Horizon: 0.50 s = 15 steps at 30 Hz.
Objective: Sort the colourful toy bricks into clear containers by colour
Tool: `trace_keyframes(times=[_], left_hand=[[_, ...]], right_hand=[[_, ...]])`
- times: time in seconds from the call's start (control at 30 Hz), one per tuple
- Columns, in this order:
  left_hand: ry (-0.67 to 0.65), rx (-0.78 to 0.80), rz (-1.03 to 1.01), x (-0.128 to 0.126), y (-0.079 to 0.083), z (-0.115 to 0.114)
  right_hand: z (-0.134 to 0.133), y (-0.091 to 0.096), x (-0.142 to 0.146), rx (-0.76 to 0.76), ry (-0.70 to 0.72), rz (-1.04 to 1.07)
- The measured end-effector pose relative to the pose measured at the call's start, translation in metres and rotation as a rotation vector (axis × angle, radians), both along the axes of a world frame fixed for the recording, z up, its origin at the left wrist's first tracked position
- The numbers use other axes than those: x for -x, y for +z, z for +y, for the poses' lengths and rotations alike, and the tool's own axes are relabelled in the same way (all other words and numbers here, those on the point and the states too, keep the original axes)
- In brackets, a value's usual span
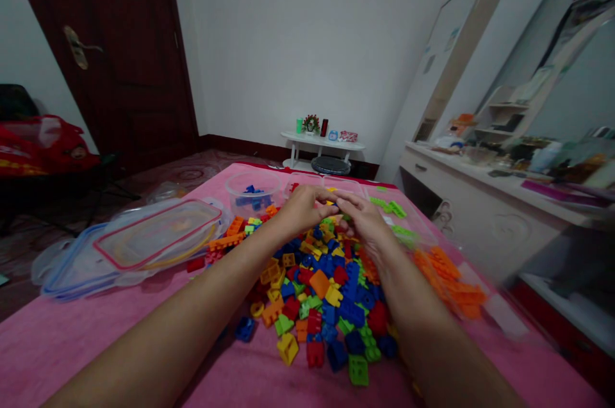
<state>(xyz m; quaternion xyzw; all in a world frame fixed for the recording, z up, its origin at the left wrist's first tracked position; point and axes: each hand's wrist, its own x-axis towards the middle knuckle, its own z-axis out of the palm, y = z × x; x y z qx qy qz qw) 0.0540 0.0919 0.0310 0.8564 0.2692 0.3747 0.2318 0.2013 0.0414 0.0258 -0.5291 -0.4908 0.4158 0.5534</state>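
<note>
My left hand (307, 206) and my right hand (361, 214) meet above the far part of a heap of toy building bricks (331, 280). The fingertips of both close on a small dark blue toy brick (335, 203), mostly hidden by the fingers. Red, yellow, blue, green and orange bricks lie loose in the heap. Beyond my left hand, a round clear tub (253, 182) holds blue bricks. To the right, one clear container has green bricks (396, 209) and a nearer one has orange bricks (451, 280).
Clear lids with red and blue rims (158, 235) lie stacked on the pink cloth (62, 350) at left. A white dresser (490, 203) with clutter stands at right. A small white table (321, 139) stands by the far wall, and a dark door (106, 43) is at left.
</note>
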Motion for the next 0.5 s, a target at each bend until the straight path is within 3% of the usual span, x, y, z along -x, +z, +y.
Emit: trace_keyframes(times=[0.17,0.33,0.43,0.5], left_hand=[[0.060,-0.017,0.108,-0.002,0.000,-0.006],[0.014,0.027,0.202,-0.006,-0.005,-0.007],[0.019,-0.008,0.264,-0.009,-0.016,-0.003],[0.035,-0.064,0.297,-0.011,-0.026,0.000]], right_hand=[[0.001,0.011,-0.049,0.013,-0.267,-0.334],[0.005,0.013,-0.086,0.019,-0.537,-0.166],[0.008,0.011,-0.093,-0.018,-0.582,-0.299],[0.009,0.009,-0.094,-0.008,-0.499,-0.526]])
